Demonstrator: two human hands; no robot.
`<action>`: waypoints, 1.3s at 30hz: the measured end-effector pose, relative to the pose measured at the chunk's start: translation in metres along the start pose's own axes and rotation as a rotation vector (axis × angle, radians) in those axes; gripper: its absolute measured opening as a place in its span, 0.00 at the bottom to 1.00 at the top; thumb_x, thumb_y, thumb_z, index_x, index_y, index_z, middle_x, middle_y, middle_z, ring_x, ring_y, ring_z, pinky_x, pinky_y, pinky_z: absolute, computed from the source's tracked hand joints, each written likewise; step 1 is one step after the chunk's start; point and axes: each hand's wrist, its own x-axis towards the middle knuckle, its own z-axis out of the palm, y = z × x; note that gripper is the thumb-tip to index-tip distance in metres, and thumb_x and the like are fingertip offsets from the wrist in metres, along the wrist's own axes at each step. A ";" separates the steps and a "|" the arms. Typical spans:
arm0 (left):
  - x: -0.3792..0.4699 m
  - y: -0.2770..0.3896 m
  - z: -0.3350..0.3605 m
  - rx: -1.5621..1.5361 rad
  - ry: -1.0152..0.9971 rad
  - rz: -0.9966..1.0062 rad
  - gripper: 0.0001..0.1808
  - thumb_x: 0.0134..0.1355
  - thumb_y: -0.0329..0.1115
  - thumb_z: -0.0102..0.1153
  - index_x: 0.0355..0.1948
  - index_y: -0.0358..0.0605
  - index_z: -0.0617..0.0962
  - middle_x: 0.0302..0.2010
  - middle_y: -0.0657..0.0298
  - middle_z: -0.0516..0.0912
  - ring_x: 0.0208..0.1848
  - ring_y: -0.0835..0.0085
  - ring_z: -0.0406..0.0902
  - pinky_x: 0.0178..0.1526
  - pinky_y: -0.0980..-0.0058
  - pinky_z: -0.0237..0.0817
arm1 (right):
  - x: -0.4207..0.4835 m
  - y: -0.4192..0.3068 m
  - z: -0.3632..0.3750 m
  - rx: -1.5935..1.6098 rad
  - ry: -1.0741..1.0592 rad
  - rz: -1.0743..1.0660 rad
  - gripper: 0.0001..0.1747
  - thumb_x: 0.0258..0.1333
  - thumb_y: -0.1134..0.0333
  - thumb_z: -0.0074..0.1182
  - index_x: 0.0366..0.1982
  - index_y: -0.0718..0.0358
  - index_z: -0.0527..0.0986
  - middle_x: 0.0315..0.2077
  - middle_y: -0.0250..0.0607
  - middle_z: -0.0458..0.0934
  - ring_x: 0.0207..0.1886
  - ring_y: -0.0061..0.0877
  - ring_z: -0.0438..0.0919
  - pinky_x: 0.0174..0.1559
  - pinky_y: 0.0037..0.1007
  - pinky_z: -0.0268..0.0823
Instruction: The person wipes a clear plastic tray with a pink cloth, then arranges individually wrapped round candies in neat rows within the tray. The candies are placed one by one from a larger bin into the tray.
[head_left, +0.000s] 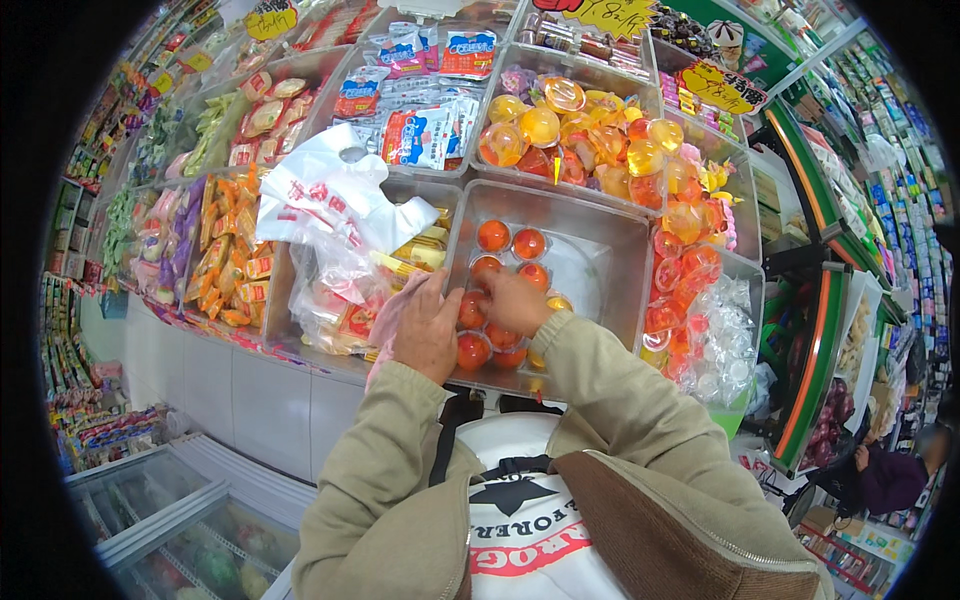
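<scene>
My right hand reaches into a clear plastic bin, its fingertips among round orange jelly cups. Its fingers partly cover the cups beneath, and whether they grip one I cannot tell. The cups sit in rows along the bin's left side, a few yellower ones beside them. At the bin's left wall, my left hand holds a pink cloth, which hangs over the front edge. Left of that hand, a white plastic bag lies over a bin of yellow-wrapped snacks.
Behind stand bins of orange and yellow jelly cups and snack packets. Orange-wrapped snacks fill a bin at left. Clear plastic pieces lie at right. A glass-topped freezer is at lower left; a person is at far right.
</scene>
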 end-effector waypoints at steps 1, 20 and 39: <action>0.001 0.001 0.001 0.000 -0.003 0.007 0.20 0.62 0.24 0.58 0.56 0.37 0.83 0.68 0.47 0.74 0.69 0.48 0.73 0.70 0.56 0.67 | -0.002 0.008 0.004 0.021 -0.008 -0.052 0.16 0.55 0.74 0.60 0.47 0.64 0.80 0.44 0.55 0.83 0.50 0.52 0.83 0.53 0.49 0.74; 0.010 0.009 -0.013 -0.039 -0.060 -0.017 0.21 0.60 0.20 0.57 0.55 0.35 0.84 0.67 0.42 0.75 0.69 0.43 0.72 0.69 0.53 0.67 | -0.028 -0.037 -0.088 -0.009 0.373 -0.341 0.09 0.63 0.72 0.61 0.45 0.61 0.77 0.35 0.48 0.81 0.40 0.46 0.83 0.42 0.43 0.76; 0.084 0.063 -0.034 -0.298 0.043 0.194 0.21 0.63 0.19 0.58 0.57 0.39 0.81 0.58 0.49 0.82 0.62 0.48 0.79 0.65 0.56 0.71 | -0.019 0.077 -0.247 -0.682 0.596 0.137 0.14 0.61 0.64 0.62 0.47 0.60 0.82 0.46 0.45 0.85 0.53 0.44 0.81 0.54 0.45 0.74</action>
